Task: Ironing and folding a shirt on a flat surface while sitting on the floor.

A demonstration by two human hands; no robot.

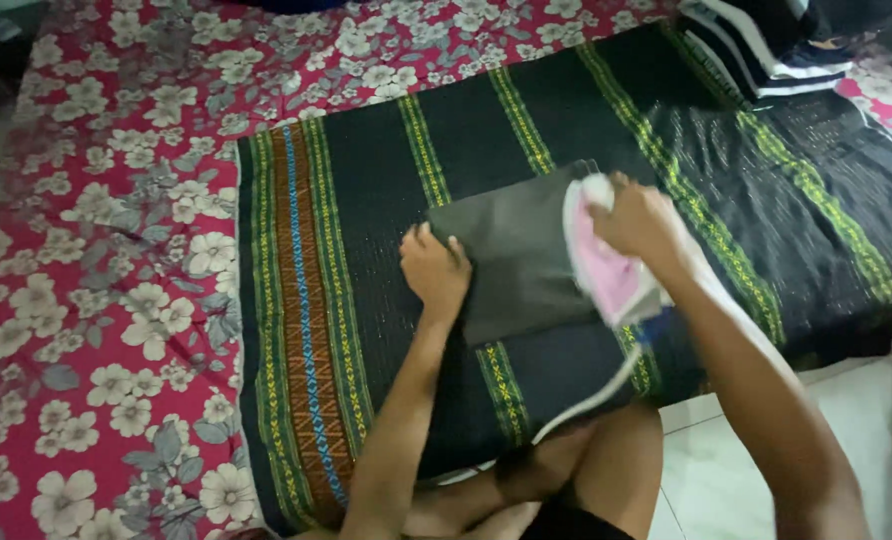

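Observation:
A folded dark grey cloth (514, 255) lies on a black woven cloth with green and yellow stripes (366, 200). My left hand (434, 268) rests flat on the grey cloth's left edge, fingers apart. My right hand (638, 215) grips the handle of a pink and white clothes iron (606, 265), which sits on the right side of the grey cloth. The iron's white cord (591, 398) trails down toward my knees.
A red bedsheet with white flowers (96, 250) covers the mattress under the striped cloth. Folded dark clothes with white stripes (756, 45) lie at the top right. White tiled floor (726, 470) shows at the lower right, beside my bent knee (606, 450).

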